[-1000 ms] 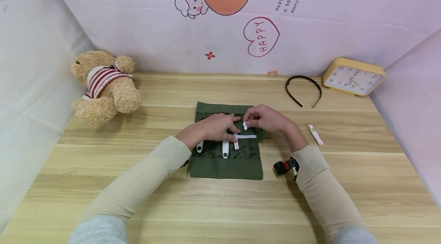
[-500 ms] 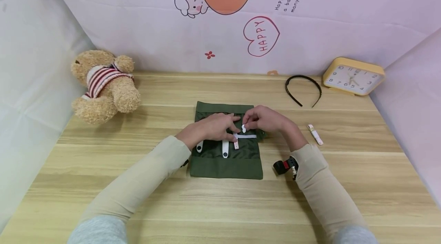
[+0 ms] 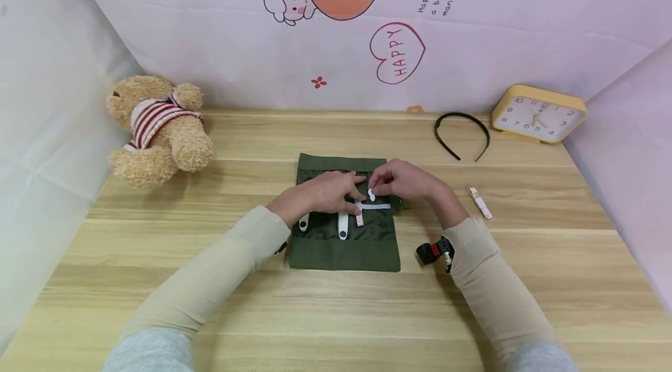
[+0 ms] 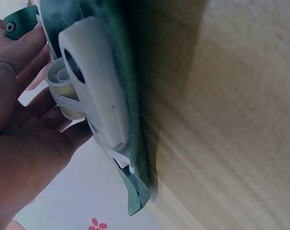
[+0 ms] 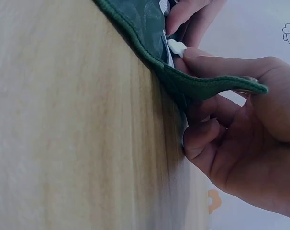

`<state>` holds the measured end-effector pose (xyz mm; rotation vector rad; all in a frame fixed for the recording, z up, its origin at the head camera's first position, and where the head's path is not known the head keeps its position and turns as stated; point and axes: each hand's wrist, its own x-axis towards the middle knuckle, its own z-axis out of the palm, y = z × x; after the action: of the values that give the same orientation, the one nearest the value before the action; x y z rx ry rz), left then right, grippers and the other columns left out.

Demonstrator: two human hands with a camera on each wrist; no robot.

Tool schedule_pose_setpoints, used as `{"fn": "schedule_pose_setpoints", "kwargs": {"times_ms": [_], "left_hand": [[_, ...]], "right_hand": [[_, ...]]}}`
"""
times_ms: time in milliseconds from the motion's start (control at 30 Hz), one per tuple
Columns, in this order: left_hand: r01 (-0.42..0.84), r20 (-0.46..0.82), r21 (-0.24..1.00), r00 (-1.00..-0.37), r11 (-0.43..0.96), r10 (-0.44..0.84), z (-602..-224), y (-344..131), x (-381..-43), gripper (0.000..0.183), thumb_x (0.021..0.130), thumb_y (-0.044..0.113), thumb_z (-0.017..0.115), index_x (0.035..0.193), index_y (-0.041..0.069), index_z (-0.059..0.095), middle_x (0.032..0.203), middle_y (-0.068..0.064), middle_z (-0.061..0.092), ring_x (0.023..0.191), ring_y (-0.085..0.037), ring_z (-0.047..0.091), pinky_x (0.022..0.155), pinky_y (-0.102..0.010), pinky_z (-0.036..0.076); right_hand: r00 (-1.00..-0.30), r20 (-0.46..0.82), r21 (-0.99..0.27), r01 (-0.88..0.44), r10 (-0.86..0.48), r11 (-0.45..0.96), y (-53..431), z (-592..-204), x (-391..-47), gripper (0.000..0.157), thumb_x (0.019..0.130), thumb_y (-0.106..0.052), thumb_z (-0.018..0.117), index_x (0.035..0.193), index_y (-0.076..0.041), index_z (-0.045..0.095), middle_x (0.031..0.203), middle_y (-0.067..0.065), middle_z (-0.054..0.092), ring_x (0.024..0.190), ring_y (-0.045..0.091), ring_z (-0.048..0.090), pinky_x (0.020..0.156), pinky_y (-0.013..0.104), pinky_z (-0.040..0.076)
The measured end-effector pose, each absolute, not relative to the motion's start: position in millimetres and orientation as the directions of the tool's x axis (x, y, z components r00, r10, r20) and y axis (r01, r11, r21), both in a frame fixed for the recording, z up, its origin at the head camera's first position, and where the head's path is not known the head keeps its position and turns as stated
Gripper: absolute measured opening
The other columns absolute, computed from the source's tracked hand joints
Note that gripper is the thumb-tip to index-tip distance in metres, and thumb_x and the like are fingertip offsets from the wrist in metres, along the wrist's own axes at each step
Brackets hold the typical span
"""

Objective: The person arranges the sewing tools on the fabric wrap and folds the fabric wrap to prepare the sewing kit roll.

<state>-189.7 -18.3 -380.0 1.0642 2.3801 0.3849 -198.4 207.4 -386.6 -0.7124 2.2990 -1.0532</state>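
A dark green cloth pouch (image 3: 343,256) lies unfolded on the table, with white elastic bands (image 3: 377,207) across it. My left hand (image 3: 326,192) rests over its middle, fingers spread; the thumb touches a band near a small pink-and-white strip (image 3: 359,218). A white-handled item (image 3: 343,227) lies below that hand. In the left wrist view, a white oblong piece (image 4: 94,81) with a dark oval sits beside a banded thread spool (image 4: 68,91). My right hand (image 3: 406,181) pinches a small white cloud-shaped piece (image 5: 176,47) just above the band. A snap tab (image 5: 217,86) partly hides the right fingers.
A folded pink-and-white strip (image 3: 480,203) lies right of the pouch. Farther back are a black headband (image 3: 462,116) and a yellow clock (image 3: 541,115). A teddy bear (image 3: 160,133) leans at the far left. A fabric backdrop (image 3: 210,57) rises behind the table.
My right hand has brought the small white piece slightly down and left, toward the elastic band. The left hand has stayed in place on the pouch.
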Motion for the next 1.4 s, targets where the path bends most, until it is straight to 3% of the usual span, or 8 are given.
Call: {"fn": "schedule_pose_setpoints", "kwargs": {"times_ms": [467,833,1067,1400], "left_hand": [[0.624,-0.328,0.433,-0.563,0.651,0.758,-377,-16,-189,0.044,0.097,0.037,0.069,0.137,0.018,0.066,0.164,-0.003,0.031,0.153,-0.026,0.019,0.12,-0.043,0.026],[0.625,-0.333,0.431,-0.56,0.65,0.759,-375,-15,-189,0.043,0.097,0.037,0.069,0.136,0.018,0.066,0.163,-0.003,0.032,0.153,-0.027,0.02,0.119,-0.044,0.027],[0.62,-0.333,0.421,-0.573,0.662,0.749,-371,-15,-189,0.039,0.098,0.035,0.069,0.133,0.019,0.069,0.161,-0.002,0.038,0.148,-0.025,0.033,0.114,-0.041,0.037],[0.612,-0.262,0.447,-0.608,0.652,0.75,-369,-12,-189,0.035,0.098,0.031,0.071,0.131,0.019,0.07,0.154,-0.001,0.048,0.139,-0.023,0.047,0.105,-0.041,0.046]], "right_hand": [[-0.72,-0.254,-0.789,-0.232,-0.646,0.568,208,-385,-199,0.007,0.097,-0.001,0.066,0.097,0.0,0.073,0.083,0.008,0.07,0.077,0.022,0.062,0.073,0.033,0.05],[-0.783,-0.223,-0.757,-0.236,-0.581,0.609,213,-384,-197,0.01,0.096,-0.004,0.068,0.1,-0.001,0.077,0.09,0.007,0.07,0.076,0.018,0.059,0.07,0.033,0.05],[-0.826,-0.197,-0.764,-0.208,-0.528,0.61,219,-379,-194,0.015,0.101,-0.007,0.063,0.105,-0.002,0.076,0.096,0.01,0.071,0.076,0.021,0.061,0.065,0.034,0.051],[-0.875,-0.094,-0.747,-0.253,-0.474,0.615,247,-373,-185,0.016,0.098,-0.013,0.069,0.108,-0.001,0.074,0.095,0.009,0.073,0.08,0.022,0.064,0.07,0.031,0.052]]}}
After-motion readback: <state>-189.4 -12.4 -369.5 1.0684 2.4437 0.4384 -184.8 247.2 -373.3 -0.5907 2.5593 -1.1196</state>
